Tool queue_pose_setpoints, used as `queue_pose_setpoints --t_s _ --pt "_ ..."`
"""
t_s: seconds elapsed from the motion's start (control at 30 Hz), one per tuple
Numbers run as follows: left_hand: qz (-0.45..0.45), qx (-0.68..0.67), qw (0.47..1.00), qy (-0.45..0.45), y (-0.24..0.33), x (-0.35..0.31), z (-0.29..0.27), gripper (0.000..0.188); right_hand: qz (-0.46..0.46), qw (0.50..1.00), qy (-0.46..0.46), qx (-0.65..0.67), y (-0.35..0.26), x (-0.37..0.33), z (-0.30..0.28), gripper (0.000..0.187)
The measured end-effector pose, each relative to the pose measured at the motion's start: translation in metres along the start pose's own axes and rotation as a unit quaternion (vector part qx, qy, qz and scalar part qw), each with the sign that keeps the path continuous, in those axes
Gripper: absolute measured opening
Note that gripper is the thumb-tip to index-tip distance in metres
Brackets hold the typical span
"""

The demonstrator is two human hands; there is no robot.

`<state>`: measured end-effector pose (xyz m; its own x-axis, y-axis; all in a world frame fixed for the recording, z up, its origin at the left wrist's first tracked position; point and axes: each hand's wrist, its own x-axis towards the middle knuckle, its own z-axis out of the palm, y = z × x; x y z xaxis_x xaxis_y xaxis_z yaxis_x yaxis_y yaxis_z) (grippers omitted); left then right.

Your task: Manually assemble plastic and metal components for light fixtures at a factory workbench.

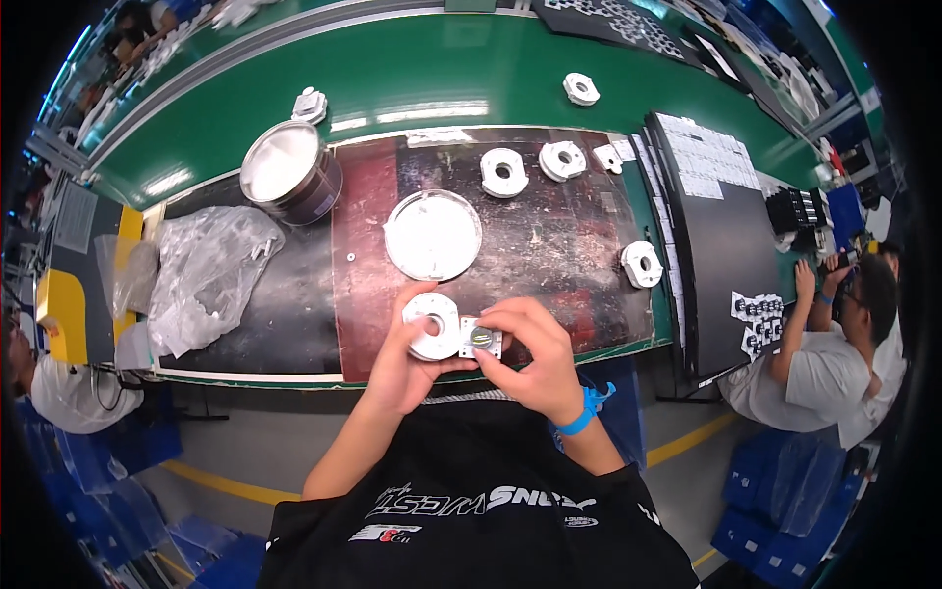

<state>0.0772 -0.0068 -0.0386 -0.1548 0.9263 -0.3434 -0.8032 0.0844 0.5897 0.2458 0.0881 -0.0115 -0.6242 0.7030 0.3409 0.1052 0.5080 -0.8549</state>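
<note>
Just over the near edge of the bench, my left hand (394,371) grips a white ring-shaped housing (448,336) with a round opening, thumb on its face. A small square white plate adjoins the housing's right side. On that plate sits a round greyish part (482,339), pinched between the thumb and fingers of my right hand (538,361). Whether the plate is joined to the housing, I cannot tell. Beyond my hands lies a shallow round dish (433,236), pale inside. Similar white housings (504,174) rest farther off on the dark mat.
A wide can (316,201) with whitish contents stands at the left, behind a clear plastic bag (211,280). Black boards (721,260) are stacked at right. Another white housing (643,265) lies beside them. A yellow-and-grey machine (69,275) borders the far left. A co-worker (834,344) sits at right.
</note>
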Motion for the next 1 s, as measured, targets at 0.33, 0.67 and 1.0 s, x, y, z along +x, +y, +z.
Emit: queue_pose_setpoints --t_s 0.33,0.67,1.0 --pt "0.009 -0.033 0.998 0.044 -0.018 0.002 -0.006 0.078 0.09 0.964 -0.018 0.251 0.021 -0.009 0.024 0.057" --pt "-0.005 -0.068 0.997 0.046 -0.019 -0.002 0.0 0.08 0.129 0.896 -0.01 0.424 0.047 -0.022 0.042 0.074" --pt "0.043 -0.007 0.999 0.025 -0.009 -0.002 -0.011 0.034 -0.001 0.996 -0.089 -0.016 -0.01 0.018 0.006 0.041"
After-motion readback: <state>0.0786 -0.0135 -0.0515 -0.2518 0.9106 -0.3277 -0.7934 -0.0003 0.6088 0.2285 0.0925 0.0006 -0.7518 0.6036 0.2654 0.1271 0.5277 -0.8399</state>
